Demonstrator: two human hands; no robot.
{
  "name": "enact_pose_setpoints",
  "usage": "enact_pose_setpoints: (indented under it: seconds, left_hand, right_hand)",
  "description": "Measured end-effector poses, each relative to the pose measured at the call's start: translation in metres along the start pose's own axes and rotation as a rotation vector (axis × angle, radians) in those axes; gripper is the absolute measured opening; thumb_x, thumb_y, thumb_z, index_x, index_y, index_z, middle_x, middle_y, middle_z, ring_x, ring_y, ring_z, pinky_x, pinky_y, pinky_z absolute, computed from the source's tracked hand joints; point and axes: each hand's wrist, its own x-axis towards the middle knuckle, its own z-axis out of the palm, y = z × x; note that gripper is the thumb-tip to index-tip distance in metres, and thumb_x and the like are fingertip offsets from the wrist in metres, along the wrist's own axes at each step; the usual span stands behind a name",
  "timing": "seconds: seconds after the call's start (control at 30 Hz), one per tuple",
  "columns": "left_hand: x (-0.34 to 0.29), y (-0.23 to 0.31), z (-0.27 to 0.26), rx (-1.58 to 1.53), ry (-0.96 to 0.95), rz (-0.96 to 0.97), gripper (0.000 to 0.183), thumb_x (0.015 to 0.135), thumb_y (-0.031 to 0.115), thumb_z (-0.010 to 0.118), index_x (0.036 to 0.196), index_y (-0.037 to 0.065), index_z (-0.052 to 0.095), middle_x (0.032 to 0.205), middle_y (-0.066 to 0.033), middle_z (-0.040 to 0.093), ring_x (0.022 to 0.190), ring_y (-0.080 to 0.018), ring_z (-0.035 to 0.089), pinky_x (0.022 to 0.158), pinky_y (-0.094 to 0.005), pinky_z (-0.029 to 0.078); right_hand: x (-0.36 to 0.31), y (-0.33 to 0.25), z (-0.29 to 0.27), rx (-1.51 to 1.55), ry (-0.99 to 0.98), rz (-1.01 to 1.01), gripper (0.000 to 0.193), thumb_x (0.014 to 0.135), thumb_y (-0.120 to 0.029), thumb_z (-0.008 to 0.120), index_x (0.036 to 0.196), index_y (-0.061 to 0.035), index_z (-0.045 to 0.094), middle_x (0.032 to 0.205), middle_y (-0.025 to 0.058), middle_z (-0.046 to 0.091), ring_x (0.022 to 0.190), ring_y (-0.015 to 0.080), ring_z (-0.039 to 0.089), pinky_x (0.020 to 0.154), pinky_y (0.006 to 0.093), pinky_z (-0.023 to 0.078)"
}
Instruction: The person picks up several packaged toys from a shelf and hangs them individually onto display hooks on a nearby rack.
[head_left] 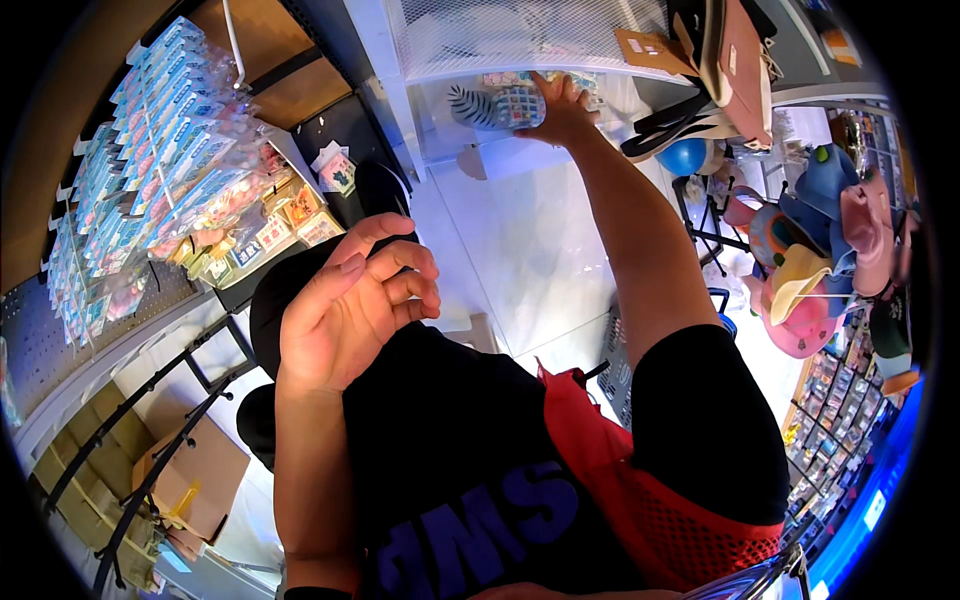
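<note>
My right hand [563,112] is stretched forward to the white wire-mesh shelf unit [520,35]. Its fingers and thumb curve around one end of a small, roundish blue-and-white patterned item [518,105]; a dark leaf-like print [470,105] shows at the item's other end. Exactly what it is cannot be told. Colourful flat packs [505,78] lie just behind it, partly covered by the hand. My left hand [365,290] is raised in front of my chest, palm up, with its fingers loosely bent and apart. Nothing shows in it.
Blue-topped plastic packets [165,140] hang in dense rows at the left, above small boxed cards [290,225]. A brown bag [735,70] juts out at the upper right. Hats [815,240] hang on a rack at the right. An open carton [200,470] stands lower left.
</note>
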Motion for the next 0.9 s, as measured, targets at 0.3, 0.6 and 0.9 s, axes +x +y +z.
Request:
enact_pose_setpoints:
  seconds: [0.3, 0.6, 0.9]
  left_hand:
    - [0.017, -0.002, 0.009, 0.165, 0.047, -0.131, 0.059, 0.100, 0.041, 0.051, 0.147, 0.006, 0.043, 0.121, -0.0173, 0.059, 0.106, -0.0287, 0.059, 0.097, -0.0432, 0.047]
    - [0.020, -0.004, 0.012, 0.158, 0.042, -0.145, 0.056, 0.100, 0.036, 0.050, 0.146, 0.005, 0.043, 0.122, -0.0157, 0.060, 0.106, -0.0260, 0.059, 0.096, -0.0408, 0.047]
    - [0.021, 0.000, 0.014, 0.179, 0.092, -0.165, 0.053, 0.102, 0.040, 0.050, 0.144, 0.008, 0.047, 0.123, -0.0148, 0.060, 0.107, -0.0250, 0.059, 0.094, -0.0410, 0.047]
  right_hand:
    - [-0.003, 0.010, 0.018, 0.025, 0.281, -0.353, 0.073, 0.080, -0.048, 0.082, 0.144, -0.0277, 0.055, 0.146, 0.0214, 0.045, 0.136, 0.0504, 0.047, 0.098, 0.0624, 0.054]
    - [-0.011, 0.013, 0.023, -0.115, 0.250, -0.440, 0.069, 0.085, -0.024, 0.076, 0.148, -0.0140, 0.048, 0.160, 0.0218, 0.038, 0.146, 0.0449, 0.042, 0.110, 0.0526, 0.051]
    - [-0.034, 0.025, 0.001, 0.150, 0.323, -0.446, 0.062, 0.080, -0.003, 0.069, 0.139, -0.0111, 0.052, 0.157, 0.0164, 0.043, 0.143, 0.0401, 0.047, 0.111, 0.0452, 0.050]
